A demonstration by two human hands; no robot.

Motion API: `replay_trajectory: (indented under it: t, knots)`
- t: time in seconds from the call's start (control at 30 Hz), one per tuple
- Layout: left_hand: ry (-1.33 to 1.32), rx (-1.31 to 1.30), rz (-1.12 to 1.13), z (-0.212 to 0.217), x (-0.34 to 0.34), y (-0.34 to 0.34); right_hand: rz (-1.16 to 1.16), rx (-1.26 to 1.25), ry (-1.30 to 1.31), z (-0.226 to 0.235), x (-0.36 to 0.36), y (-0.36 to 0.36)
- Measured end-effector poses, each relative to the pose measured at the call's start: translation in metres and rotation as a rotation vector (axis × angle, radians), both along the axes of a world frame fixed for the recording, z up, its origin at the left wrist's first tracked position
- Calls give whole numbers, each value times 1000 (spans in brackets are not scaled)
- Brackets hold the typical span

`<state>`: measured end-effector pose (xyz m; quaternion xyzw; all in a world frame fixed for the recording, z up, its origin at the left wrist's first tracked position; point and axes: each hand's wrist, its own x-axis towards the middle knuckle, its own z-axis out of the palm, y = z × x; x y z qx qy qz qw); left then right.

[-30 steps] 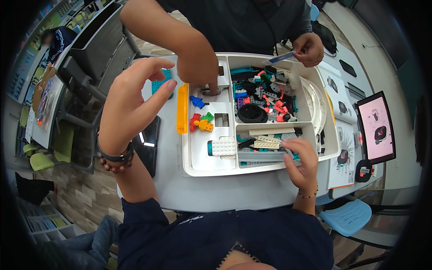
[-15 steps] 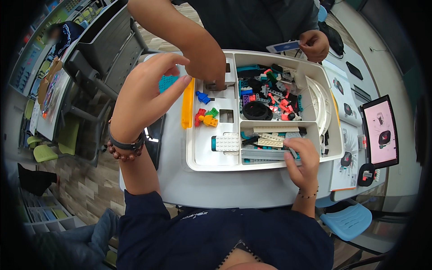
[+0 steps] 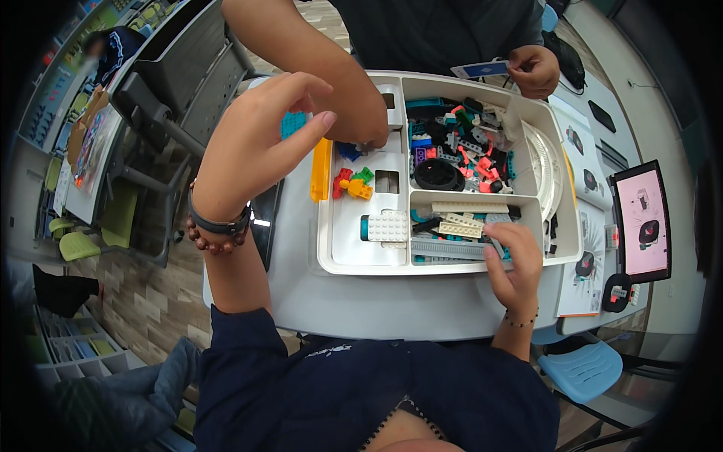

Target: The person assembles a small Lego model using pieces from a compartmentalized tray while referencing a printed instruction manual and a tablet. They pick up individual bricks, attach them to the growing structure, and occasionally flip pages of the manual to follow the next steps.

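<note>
My left hand (image 3: 260, 139) is raised over the left end of the white sorting tray (image 3: 331, 260), empty, with thumb and fingers apart. Near it are a yellow long piece (image 3: 320, 172) and a teal studded plate (image 3: 294, 124). My right hand (image 3: 518, 264) hangs over the tray's front compartment, thumb and forefinger apart beside a grey beam (image 3: 495, 242). Cream bricks (image 3: 461, 226) and grey beams lie there. A co-worker's hand (image 3: 369, 124) reaches into the left section at a blue piece (image 3: 349, 151). Red, green and yellow pieces (image 3: 354, 184) lie nearer me, behind a white studded plate (image 3: 388, 226).
Mixed bricks and a black wheel (image 3: 437, 175) fill the large compartment; curved white pieces (image 3: 546, 173) lie at its right. The co-worker's other hand (image 3: 535, 71) holds a card (image 3: 482, 69). An open booklet (image 3: 584, 248) and a lit screen (image 3: 640, 218) stand at right.
The co-worker's reaching hand has come down to the blue piece. The whole view has shifted slightly. My hands keep nearly the same poses.
</note>
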<state>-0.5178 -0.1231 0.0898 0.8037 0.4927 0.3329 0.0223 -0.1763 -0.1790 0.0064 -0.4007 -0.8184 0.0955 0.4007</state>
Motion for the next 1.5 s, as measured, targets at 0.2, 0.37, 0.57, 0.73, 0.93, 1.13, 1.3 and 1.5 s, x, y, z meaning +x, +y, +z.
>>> replay_trajectory:
  t: [0.2,0.37,0.57,0.73,0.93,1.13,1.3,1.5]
  knots:
    - [-9,-75,26,5,1,-5,10,10,-9,2,0,0]
    - [11,-47,22,6,0,-7,0,8,-15,-1,0,-2]
    - [11,-57,-4,7,3,-10,2,-19,-19,-1,1,-3]
    - [18,-58,1,7,4,-10,5,4,4,0,0,-2]
    - [134,-35,111,0,7,-11,13,24,71,0,2,-3]
    - [90,-363,88,-18,15,14,29,-96,193,8,2,-8]
    - [44,-421,22,-39,27,27,140,-124,187,31,-11,-6]
    - [-51,-441,-45,-50,53,31,140,-187,165,37,-14,-2]
